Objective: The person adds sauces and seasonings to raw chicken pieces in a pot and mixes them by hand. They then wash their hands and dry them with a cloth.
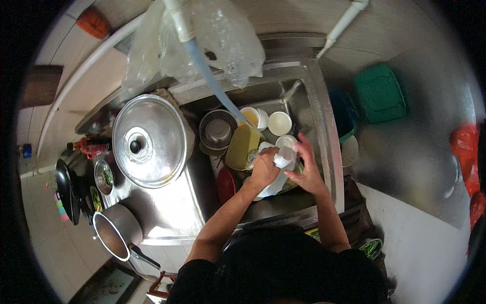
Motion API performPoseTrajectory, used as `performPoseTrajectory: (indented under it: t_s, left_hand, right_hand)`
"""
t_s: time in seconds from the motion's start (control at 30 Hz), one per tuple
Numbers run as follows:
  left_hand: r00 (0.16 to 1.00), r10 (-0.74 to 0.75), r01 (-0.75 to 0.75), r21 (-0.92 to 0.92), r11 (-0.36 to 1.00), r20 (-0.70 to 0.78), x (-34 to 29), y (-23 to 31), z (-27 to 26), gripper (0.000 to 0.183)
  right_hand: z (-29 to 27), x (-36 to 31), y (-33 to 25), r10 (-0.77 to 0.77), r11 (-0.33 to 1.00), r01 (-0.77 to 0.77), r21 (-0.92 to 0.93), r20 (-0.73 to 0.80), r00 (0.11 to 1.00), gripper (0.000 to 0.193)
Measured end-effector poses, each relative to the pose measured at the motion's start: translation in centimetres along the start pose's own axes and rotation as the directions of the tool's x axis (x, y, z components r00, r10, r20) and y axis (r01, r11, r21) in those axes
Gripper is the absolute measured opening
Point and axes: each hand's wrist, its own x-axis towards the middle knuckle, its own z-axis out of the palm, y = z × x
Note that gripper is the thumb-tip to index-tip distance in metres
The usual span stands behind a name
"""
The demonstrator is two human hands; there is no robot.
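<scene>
Over the sink (326, 152), my left hand (266, 168) is closed on a white thing (282, 159); its kind is partly hidden by the fingers. To the right of it, my right hand (308, 175) has its thumb and fingers apart around the white thing's side. Just beyond both hands is a round white cup (287, 141). Below my left hand shows a pale white piece (273, 186), its shape partly covered. A yellowish rectangular tub (242, 148) stands left of my hands, and a blue-grey hose (212, 78) hangs down toward it.
Also in the sink are a metal pot (217, 130), a white bowl (279, 123) and a red bowl (226, 185). A large metal lid (150, 141) lies on the left drainboard. A saucepan (117, 232) stands at its front edge. Green baskets (379, 93) are at the right.
</scene>
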Motion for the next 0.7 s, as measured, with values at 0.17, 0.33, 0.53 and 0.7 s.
performPoseTrajectory:
  t_s: [0.17, 0.33, 0.53, 0.7]
  left_hand:
    - [0.998, 0.06, -0.057, -0.34, 0.939, 0.0, 0.5, 8.8, -2.4, 0.03]
    - [0.943, -0.333, 0.149, -0.91, 0.386, 0.014, -1.2, 9.0, -2.8, 0.035]
    - [0.613, -0.632, 0.644, -0.763, 0.052, 0.475, -2.5, -1.6, 0.0, 0.026]
    - [0.758, -0.33, 0.646, -0.718, 0.26, 0.563, -0.5, -5.7, -2.1, 0.048]
  right_hand:
    - [-2.4, 0.3, 2.6, 0.157, 0.971, -0.191, 0.142, 0.217, 0.963, 0.086]
    - [-1.8, 1.5, 6.2, 0.287, 0.918, -0.267, 0.293, -0.027, 0.958, 0.042]
    - [5.7, 1.0, 3.7, 0.561, 0.088, -0.227, 0.97, 0.141, 0.816, 0.016]
    - [3.2, -0.7, 3.2, 0.389, 0.679, -0.543, 0.495, 0.385, 0.837, 0.056]
